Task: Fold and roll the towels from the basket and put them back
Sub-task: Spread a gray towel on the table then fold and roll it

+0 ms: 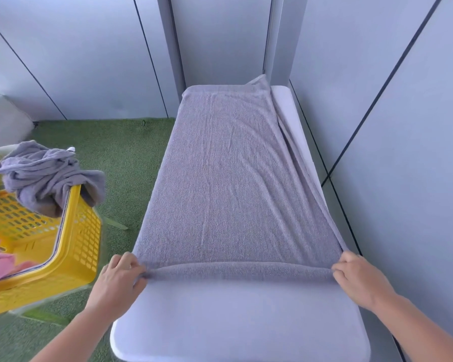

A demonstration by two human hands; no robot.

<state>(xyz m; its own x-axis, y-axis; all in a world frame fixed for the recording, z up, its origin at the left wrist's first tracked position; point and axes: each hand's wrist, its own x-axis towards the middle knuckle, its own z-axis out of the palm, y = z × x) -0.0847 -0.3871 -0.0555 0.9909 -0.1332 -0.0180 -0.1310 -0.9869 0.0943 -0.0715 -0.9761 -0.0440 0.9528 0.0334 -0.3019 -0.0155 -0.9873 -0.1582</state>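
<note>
- While the left hand (120,279) and right hand (358,279) each pinch the towel's (233,178) near edge, rolling looks barely begun.
- A second towel (42,173) drapes the basket (81,246), unfolded.

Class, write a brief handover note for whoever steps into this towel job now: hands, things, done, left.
The left hand and right hand each pinch a near corner of the grey towel.
It lies spread on the white table, near edge turned over into a first roll.
A second towel hangs over the yellow basket rim, left of the table.
Remaining: finish rolling, return it, then do the second.
</note>
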